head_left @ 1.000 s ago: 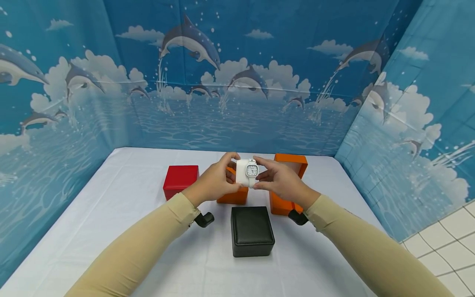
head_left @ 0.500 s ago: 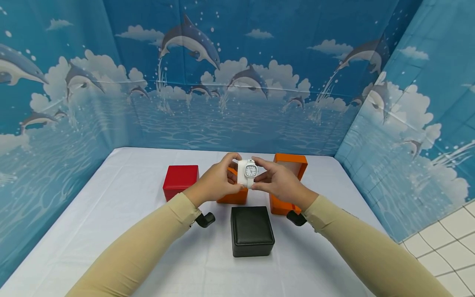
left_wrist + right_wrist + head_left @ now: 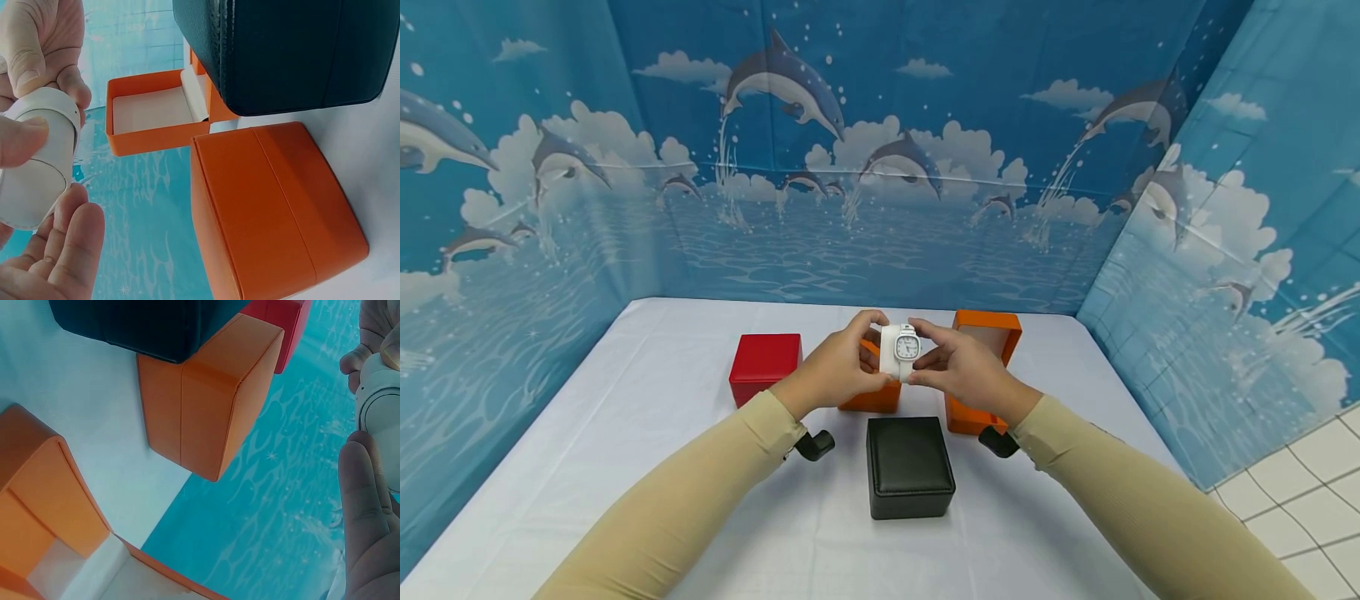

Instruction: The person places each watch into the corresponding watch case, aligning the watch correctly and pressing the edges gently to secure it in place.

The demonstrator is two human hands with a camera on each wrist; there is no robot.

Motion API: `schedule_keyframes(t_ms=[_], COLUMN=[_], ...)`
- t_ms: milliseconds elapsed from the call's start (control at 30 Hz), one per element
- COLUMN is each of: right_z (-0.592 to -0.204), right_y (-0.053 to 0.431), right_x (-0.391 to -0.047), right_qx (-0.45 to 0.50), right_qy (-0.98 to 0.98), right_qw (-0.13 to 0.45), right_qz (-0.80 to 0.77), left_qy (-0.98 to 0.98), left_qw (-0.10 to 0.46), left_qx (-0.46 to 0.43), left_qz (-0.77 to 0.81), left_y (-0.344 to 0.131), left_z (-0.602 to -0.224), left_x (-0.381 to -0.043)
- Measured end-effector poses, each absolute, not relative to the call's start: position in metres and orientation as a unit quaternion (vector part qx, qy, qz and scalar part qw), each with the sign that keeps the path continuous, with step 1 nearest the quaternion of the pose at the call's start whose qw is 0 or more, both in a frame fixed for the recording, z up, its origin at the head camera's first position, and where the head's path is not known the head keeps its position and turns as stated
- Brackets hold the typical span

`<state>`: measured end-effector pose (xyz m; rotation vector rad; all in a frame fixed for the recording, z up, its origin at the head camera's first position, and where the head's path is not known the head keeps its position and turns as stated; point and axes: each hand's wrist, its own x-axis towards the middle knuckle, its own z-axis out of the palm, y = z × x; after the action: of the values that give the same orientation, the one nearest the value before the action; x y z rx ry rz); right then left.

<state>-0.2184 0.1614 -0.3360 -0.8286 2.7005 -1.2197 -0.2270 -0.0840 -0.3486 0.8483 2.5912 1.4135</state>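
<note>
A white wristwatch [image 3: 907, 347] with a squarish dial is wrapped round a white cushion [image 3: 887, 350], held up above the table between both hands. My left hand [image 3: 838, 362] grips the cushion's left end between thumb and fingers. On the other side my right hand [image 3: 970, 367] pinches the watch at its strap, thumb below and forefinger above. In the left wrist view the cushion [image 3: 31, 194] shows its round end, with fingers of both hands about it. The dial is hidden in both wrist views.
A closed black box [image 3: 910, 467] stands in front on the white table [image 3: 700, 483]. Behind the hands is a closed orange box [image 3: 868, 402], partly covered. An orange box with its lid [image 3: 1000, 329] raised stands right, and a red box [image 3: 765, 367] left. A dolphin-print curtain [image 3: 880, 250] hangs behind.
Over the last second the watch on its cushion has shifted very slightly and turned a little, both hands moving with it. The boxes have stayed in place.
</note>
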Motion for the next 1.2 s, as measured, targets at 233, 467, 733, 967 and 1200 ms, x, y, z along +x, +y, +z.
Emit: schedule_keyframes(t_ms=[233, 467, 733, 967, 1200], right_z=[-0.3372, -0.3379, -0.3369, -0.3356, -0.3359], right_y=[0.1615, 0.1612, 0.1607, 0.1605, 0.1608], right_x=[-0.2192, -0.2194, -0.2191, -0.2184, -0.2185], right_qx=[-0.27, -0.264, -0.269, -0.269, -0.271], right_qy=[0.882, 0.885, 0.882, 0.882, 0.882], right_qw=[0.025, 0.033, 0.033, 0.034, 0.033], right_qz=[-0.385, -0.381, -0.385, -0.386, -0.384], left_qy=[0.844, 0.845, 0.845, 0.846, 0.846], left_qw=[0.035, 0.036, 0.033, 0.032, 0.03], left_qx=[0.275, 0.275, 0.277, 0.28, 0.28], left_qz=[0.459, 0.457, 0.455, 0.453, 0.453], left_y=[-0.0844, -0.0853, -0.0849, -0.0853, -0.085], left_z=[-0.3503, -0.3535, -0.353, -0.3533, -0.3514], left_x=[-0.2278, -0.2294, -0.2299, -0.2302, -0.2285])
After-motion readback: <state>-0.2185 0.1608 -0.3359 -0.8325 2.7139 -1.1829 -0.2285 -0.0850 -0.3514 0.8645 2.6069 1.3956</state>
